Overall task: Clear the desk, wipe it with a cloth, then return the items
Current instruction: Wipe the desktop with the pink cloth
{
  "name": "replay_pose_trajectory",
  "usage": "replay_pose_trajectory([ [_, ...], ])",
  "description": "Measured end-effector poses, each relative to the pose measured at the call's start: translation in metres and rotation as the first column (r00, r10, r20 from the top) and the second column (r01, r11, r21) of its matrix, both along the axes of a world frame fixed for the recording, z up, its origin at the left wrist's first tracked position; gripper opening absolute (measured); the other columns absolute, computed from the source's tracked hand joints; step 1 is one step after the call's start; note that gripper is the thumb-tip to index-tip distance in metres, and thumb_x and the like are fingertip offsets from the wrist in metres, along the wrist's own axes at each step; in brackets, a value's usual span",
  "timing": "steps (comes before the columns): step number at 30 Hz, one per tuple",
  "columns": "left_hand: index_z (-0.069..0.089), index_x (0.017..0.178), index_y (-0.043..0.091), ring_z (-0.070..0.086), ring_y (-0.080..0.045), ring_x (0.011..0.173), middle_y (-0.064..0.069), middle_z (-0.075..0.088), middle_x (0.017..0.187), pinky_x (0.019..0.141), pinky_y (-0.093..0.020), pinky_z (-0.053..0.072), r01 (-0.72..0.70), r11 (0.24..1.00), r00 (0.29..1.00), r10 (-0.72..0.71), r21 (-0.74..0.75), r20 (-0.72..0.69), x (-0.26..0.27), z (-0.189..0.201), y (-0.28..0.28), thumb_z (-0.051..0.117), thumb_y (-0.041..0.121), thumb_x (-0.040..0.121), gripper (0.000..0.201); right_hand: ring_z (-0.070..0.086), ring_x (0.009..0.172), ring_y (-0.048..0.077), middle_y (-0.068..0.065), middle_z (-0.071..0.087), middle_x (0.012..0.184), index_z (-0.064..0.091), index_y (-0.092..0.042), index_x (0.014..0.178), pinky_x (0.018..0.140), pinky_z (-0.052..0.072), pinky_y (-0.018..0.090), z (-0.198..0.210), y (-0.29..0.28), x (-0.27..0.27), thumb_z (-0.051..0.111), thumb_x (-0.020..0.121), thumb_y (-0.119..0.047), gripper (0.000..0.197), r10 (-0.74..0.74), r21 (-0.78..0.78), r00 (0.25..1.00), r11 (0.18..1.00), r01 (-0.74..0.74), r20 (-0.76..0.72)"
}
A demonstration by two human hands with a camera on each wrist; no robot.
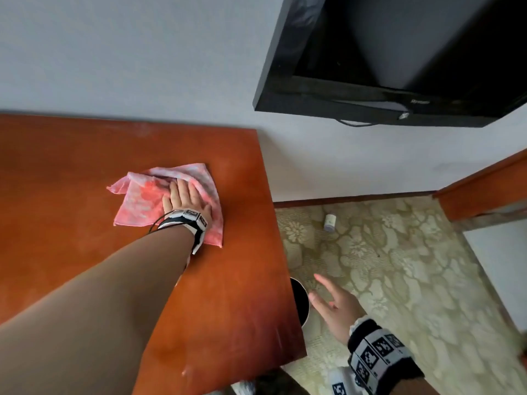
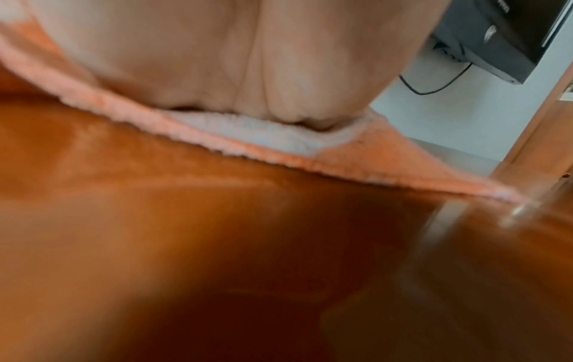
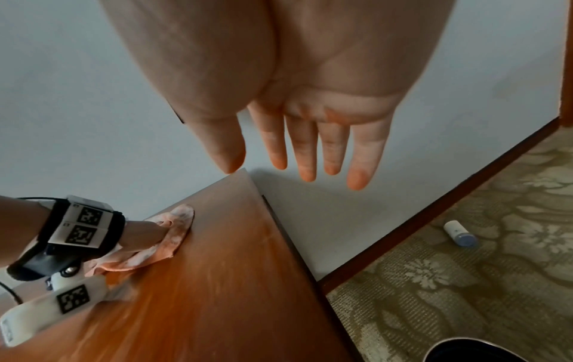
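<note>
— Desk (image 1: 85, 172) first: how many things do you see on it?

— I count one, a pink cloth (image 1: 142, 201). It lies flat on the brown wood, near the far right corner.

— And the hands?

— I count two. My left hand (image 1: 185, 201) lies flat on the cloth, fingers straight and close together, pressing it down. My right hand (image 1: 336, 309) hangs in the air past the desk's right edge, fingers spread, holding nothing.

— What is on the floor?

— One small white bottle (image 1: 330, 222) lies on its side on the flowery carpet (image 1: 413, 266), near the wall. One round dark bin (image 1: 299, 303) peeks out beside the desk, just by my right hand.

— Anything on the wall?

— One black TV (image 1: 399, 58), with one cable (image 1: 356, 123) hanging under it.
</note>
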State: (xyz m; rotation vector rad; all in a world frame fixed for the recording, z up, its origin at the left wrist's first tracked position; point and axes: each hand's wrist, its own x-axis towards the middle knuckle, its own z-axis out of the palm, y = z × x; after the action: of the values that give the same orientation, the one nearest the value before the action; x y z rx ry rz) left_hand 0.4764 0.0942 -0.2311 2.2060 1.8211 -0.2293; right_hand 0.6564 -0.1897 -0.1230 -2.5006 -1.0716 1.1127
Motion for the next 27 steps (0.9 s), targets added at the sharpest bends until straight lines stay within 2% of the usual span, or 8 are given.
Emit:
replay_pose_trajectory([
  [4, -0.010, 0.151, 0.011, -0.012, -0.027, 0.147, -0.010, -0.015, 0.159, 0.120, -0.043, 0.000, 0.058, 0.995, 0.997, -0.061, -0.083, -0.041, -0.005, 0.005, -0.033, 0.028, 0.048, 0.096, 0.077, 0.047, 0.131, 0.015, -0.006, 0.051, 0.139, 0.039, -0.037, 0.142, 0.105, 0.042, 0.034, -0.009, 0.002, 0.016, 0.051, 0.094, -0.044, 0.050, 0.048, 0.025, 0.999, 0.999, -0.048, -0.009],
  [9, -0.015, 0.150, 0.013, -0.022, -0.027, 0.144, -0.007, -0.026, 0.156, 0.119, -0.044, -0.004, 0.113, 0.970, 0.994, -0.112, -0.213, 0.017, 0.001, 0.020, -0.150, 0.029, 0.045, 0.095, 0.077, 0.037, 0.137, 0.012, -0.012, 0.037, 0.150, 0.034, -0.033, 0.146, 0.112, 0.032, 0.029, -0.022, 0.020, 0.027, 0.049, 0.095, -0.043, 0.054, 0.318, 0.064, 0.948, 0.946, -0.317, -0.004],
  [12, -0.014, 0.151, 0.012, -0.022, -0.028, 0.144, -0.008, -0.025, 0.157, 0.118, -0.045, -0.003, 0.150, 0.944, 0.988, -0.154, -0.293, 0.008, 0.019, 0.025, -0.217, 0.034, 0.040, 0.093, 0.080, 0.023, 0.144, 0.012, -0.007, 0.025, 0.157, 0.028, -0.026, 0.149, 0.117, 0.020, 0.028, -0.031, 0.034, 0.012, 0.051, 0.096, -0.036, 0.059, 0.543, 0.119, 0.836, 0.828, -0.548, 0.071],
  [14, -0.012, 0.151, 0.015, -0.020, -0.025, 0.145, -0.002, -0.023, 0.158, 0.119, -0.043, -0.001, 0.164, 0.935, 0.986, -0.164, -0.315, 0.026, 0.019, 0.028, -0.237, 0.037, 0.036, 0.092, 0.079, 0.008, 0.148, 0.016, -0.003, 0.008, 0.161, 0.018, -0.025, 0.152, 0.119, 0.011, 0.031, -0.035, 0.042, -0.004, 0.051, 0.096, -0.034, 0.066, 0.695, 0.109, 0.703, 0.695, -0.710, 0.152],
  [16, -0.008, 0.152, 0.020, -0.017, -0.020, 0.146, 0.005, -0.023, 0.157, 0.120, -0.037, 0.001, 0.153, 0.928, 0.988, -0.138, -0.340, 0.069, 0.002, 0.029, -0.242, 0.043, 0.031, 0.094, 0.078, -0.004, 0.149, 0.019, 0.000, -0.006, 0.162, 0.007, -0.024, 0.154, 0.118, 0.004, 0.034, -0.039, 0.047, -0.019, 0.050, 0.096, -0.036, 0.073, 0.796, 0.051, 0.563, 0.567, -0.822, 0.223],
  [19, -0.004, 0.153, 0.024, -0.015, -0.019, 0.147, 0.007, -0.024, 0.155, 0.118, -0.034, -0.002, 0.074, 0.942, 0.997, -0.082, -0.329, -0.012, -0.045, 0.034, -0.251, 0.053, 0.025, 0.091, 0.084, -0.012, 0.148, 0.022, 0.006, -0.011, 0.161, 0.007, -0.016, 0.153, 0.118, -0.002, 0.040, -0.053, 0.047, -0.039, 0.048, 0.095, -0.044, 0.076, 0.873, -0.048, 0.412, 0.438, -0.898, 0.261],
  [23, -0.003, 0.153, 0.025, -0.018, -0.021, 0.146, 0.004, -0.027, 0.154, 0.112, -0.035, -0.013, -0.010, 0.922, 0.998, -0.013, -0.386, -0.057, -0.086, 0.051, -0.273, 0.047, 0.046, 0.095, 0.079, -0.013, 0.147, 0.030, 0.016, -0.013, 0.159, 0.002, -0.005, 0.152, 0.118, -0.003, 0.042, -0.065, 0.028, -0.068, 0.046, 0.098, -0.032, 0.075, 0.895, -0.111, 0.349, 0.390, -0.914, 0.279],
  [27, -0.002, 0.153, 0.025, -0.017, -0.022, 0.146, 0.001, -0.028, 0.154, 0.106, -0.034, -0.013, 0.023, 0.916, 0.998, -0.044, -0.400, -0.045, -0.098, 0.051, -0.274, 0.047, 0.052, 0.093, 0.083, -0.018, 0.145, 0.035, 0.020, -0.020, 0.156, -0.010, 0.003, 0.149, 0.116, -0.012, 0.043, -0.075, 0.005, -0.097, 0.029, 0.100, -0.017, 0.066, 0.900, -0.227, 0.310, 0.385, -0.894, 0.305],
])
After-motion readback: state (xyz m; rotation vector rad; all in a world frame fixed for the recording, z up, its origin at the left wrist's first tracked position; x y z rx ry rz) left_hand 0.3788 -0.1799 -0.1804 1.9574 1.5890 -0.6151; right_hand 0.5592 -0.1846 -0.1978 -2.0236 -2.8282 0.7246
